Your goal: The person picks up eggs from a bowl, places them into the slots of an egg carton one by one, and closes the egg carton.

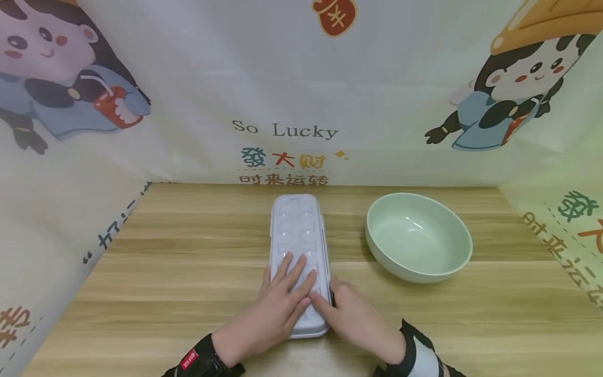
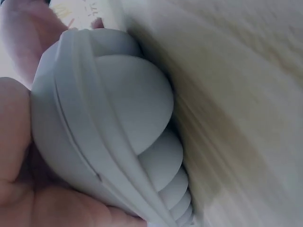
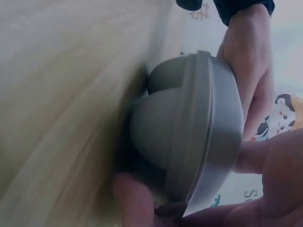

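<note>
A long white plastic egg box (image 1: 298, 230) lies lengthwise on the wooden table (image 1: 188, 251) with its lid down. My left hand (image 1: 293, 276) rests flat on the near part of the lid, fingers straight and spread. My right hand (image 1: 324, 293) is at the box's near right edge by a dark clasp, with its forefinger on the lid and its thumb against the side. The left wrist view shows the box's domed cups (image 2: 123, 109) against my palm (image 2: 19, 156). In the right wrist view the box's end (image 3: 189, 123) sits between my thumb (image 3: 135, 198) underneath and my fingers (image 3: 279, 161) on the lid.
An empty pale green bowl (image 1: 414, 235) stands to the right of the box, a hand's width away. Printed cartoon cloth walls (image 1: 292, 104) close in the table at the back and both sides. Bare wood lies left of the box.
</note>
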The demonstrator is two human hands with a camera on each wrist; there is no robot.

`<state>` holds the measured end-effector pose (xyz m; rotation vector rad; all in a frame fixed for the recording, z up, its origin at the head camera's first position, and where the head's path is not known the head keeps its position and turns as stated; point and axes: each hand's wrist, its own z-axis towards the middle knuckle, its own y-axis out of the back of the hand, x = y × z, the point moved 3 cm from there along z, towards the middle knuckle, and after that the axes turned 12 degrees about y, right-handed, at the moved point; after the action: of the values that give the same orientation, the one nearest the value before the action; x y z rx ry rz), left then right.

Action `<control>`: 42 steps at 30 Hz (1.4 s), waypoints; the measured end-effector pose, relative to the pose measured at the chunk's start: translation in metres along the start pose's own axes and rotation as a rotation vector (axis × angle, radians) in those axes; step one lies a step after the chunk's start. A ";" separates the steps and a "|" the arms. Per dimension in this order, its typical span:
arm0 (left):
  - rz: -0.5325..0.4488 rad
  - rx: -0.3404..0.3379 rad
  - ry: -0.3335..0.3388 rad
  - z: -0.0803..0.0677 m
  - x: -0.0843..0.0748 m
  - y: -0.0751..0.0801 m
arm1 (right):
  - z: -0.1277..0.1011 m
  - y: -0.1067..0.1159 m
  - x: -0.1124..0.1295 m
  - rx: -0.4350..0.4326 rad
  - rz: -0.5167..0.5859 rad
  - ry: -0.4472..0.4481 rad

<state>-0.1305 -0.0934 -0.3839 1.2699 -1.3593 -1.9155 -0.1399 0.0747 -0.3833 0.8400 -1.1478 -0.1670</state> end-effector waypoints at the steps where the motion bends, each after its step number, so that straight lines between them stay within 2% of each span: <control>1: 0.005 0.003 0.002 0.000 0.000 0.000 | 0.000 0.001 0.000 0.014 0.012 0.005; 5: 0.027 0.010 0.011 0.001 -0.001 -0.001 | 0.003 0.004 -0.002 0.045 0.049 0.008; 12: 0.043 0.016 0.008 0.002 -0.001 -0.003 | 0.005 0.006 -0.005 0.032 0.059 0.000; 19: 0.030 0.032 0.001 0.004 0.000 -0.001 | 0.007 0.008 -0.007 0.015 0.067 0.042; 26: 0.023 0.056 0.001 0.005 0.001 -0.003 | 0.006 0.011 -0.010 0.030 0.123 0.043; 33: 0.042 0.017 0.013 0.005 0.000 -0.002 | 0.005 0.010 -0.010 0.011 0.151 0.028; 42: 0.133 -0.043 0.008 0.005 0.003 0.008 | 0.001 0.007 -0.008 -0.067 0.032 0.009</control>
<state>-0.1371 -0.0965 -0.3768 1.1369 -1.3556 -1.8372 -0.1462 0.0830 -0.3843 0.7626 -1.1411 -0.1744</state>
